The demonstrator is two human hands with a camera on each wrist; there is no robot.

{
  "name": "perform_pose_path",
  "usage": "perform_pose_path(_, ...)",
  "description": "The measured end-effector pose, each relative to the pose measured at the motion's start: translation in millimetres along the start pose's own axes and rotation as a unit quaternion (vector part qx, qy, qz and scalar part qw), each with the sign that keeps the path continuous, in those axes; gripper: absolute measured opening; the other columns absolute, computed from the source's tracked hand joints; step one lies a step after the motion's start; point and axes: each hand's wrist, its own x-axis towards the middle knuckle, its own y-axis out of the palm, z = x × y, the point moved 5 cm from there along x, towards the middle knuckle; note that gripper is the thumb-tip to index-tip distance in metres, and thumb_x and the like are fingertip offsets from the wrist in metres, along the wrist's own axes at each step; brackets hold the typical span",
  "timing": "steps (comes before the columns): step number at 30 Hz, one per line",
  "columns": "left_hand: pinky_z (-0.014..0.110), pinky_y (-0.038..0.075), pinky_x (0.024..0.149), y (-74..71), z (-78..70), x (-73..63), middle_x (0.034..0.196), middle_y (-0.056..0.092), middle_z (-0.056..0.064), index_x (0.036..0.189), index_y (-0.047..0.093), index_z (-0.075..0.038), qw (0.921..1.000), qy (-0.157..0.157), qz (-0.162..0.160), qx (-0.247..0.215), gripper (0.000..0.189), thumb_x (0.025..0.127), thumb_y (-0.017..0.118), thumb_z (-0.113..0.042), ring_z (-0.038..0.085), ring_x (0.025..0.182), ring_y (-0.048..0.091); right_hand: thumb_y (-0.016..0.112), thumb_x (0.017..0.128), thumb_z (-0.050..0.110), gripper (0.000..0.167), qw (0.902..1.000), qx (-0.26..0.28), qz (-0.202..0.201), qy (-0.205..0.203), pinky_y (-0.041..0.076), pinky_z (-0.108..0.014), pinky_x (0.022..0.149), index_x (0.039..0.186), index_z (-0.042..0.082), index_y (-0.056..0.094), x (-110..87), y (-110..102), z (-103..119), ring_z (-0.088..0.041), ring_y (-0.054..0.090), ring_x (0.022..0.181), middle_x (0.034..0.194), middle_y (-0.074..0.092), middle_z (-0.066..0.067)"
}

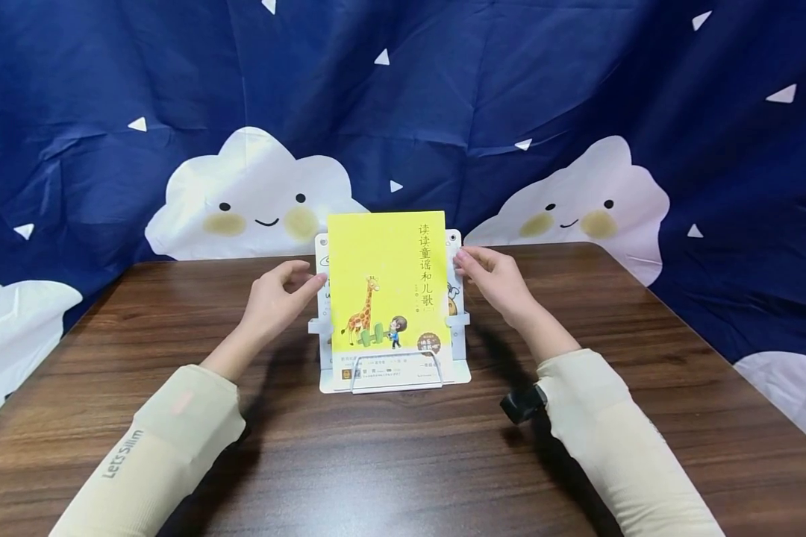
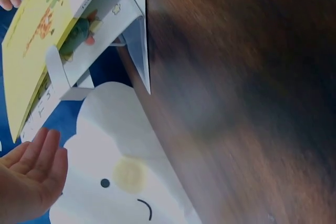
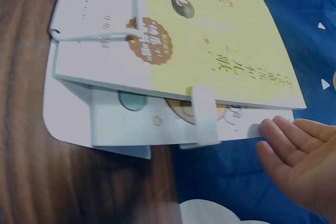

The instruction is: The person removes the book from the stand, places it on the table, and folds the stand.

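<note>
A yellow book [image 1: 386, 253] with a giraffe and a child on its cover stands upright, tilted back, on a white book stand [image 1: 460, 349]. White side clips [image 1: 320, 326] reach round its edges, and a wire bar [image 1: 398, 385] crosses its lower front. My left hand [image 1: 275, 302] is at the stand's left edge, fingers loosely bent and holding nothing. On the other side, my right hand [image 1: 500, 285] has its fingertips at the stand's upper right edge. In the right wrist view its fingers [image 3: 283, 142] look extended, touching or nearly touching the panel.
The stand rests on a dark wooden table [image 1: 389, 462]. Behind it hangs a blue curtain [image 1: 430, 89] with white clouds and triangles. A small black device [image 1: 522, 405] sits at the right wrist, by the pale sleeve [image 1: 618, 440].
</note>
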Motion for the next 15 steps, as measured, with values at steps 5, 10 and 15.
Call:
perform_pose_path(5, 0.036, 0.044, 0.074, 3.4, 1.4, 0.3, 0.101, 0.058, 0.011, 0.116, 0.049, -0.002, 0.9998, -0.013, -0.005, -0.018, 0.058, 0.079, 0.054, -0.047, 0.021, 0.091, 0.054, 0.053, 0.085, 0.033, 0.044, 0.9974, 0.068, -0.022, 0.002, 0.045, -0.030, 0.076, 0.116, 0.003, 0.052, 18.9, -7, -60, -0.019, 0.057, 0.090, 0.104, 0.059, -0.011)
perform_pose_path(10, 0.035, 0.044, 0.073, 6.7, 6.4, -0.8, 0.103, 0.057, 0.013, 0.117, 0.049, -0.002, 0.9987, -0.034, 0.000, -0.039, 0.059, 0.080, 0.053, -0.047, 0.022, 0.092, 0.053, 0.053, 0.085, 0.032, 0.043, 0.9938, 0.106, -0.027, 0.020, 0.045, -0.032, 0.077, 0.115, 0.002, 0.052, 10.9, -2, -63, -0.021, 0.057, 0.091, 0.104, 0.059, -0.012)
perform_pose_path(15, 0.031, 0.047, 0.068, 11.3, 11.8, -0.7, 0.098, 0.059, 0.014, 0.116, 0.048, 0.000, 0.9928, -0.068, 0.011, -0.098, 0.053, 0.082, 0.054, -0.040, 0.024, 0.086, 0.058, 0.056, 0.082, 0.037, 0.045, 0.9914, 0.113, -0.054, 0.036, 0.045, -0.032, 0.076, 0.112, 0.004, 0.055, 8.1, 0, -73, -0.021, 0.058, 0.088, 0.102, 0.060, -0.011)
